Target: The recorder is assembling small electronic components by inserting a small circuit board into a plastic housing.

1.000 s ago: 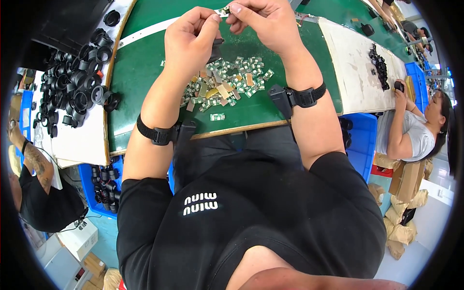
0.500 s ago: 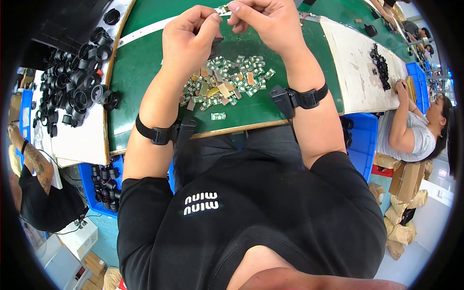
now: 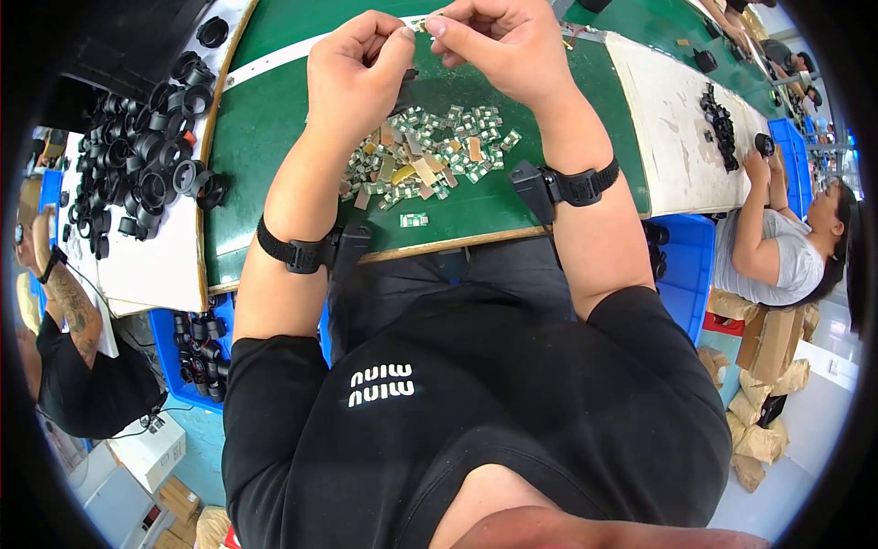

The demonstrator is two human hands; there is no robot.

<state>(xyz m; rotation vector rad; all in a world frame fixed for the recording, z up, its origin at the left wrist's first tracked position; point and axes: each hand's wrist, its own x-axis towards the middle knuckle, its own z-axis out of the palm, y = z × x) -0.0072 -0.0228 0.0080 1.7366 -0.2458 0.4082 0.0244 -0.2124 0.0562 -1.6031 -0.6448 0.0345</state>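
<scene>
Left of the circuit-board pile (image 3: 421, 156) lie black plastic rings (image 3: 146, 146). Beyond the pile, left hand (image 3: 359, 73) and right hand (image 3: 501, 48) pinch a small green circuit board (image 3: 420, 26) between thumb and fingertips.

Black short-sleeved T-shirt (image 3: 512, 393); black wrist straps (image 3: 578, 187).

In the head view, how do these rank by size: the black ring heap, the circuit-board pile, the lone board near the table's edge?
1. Black ring heap
2. Circuit-board pile
3. Lone board, clearly smallest
</scene>
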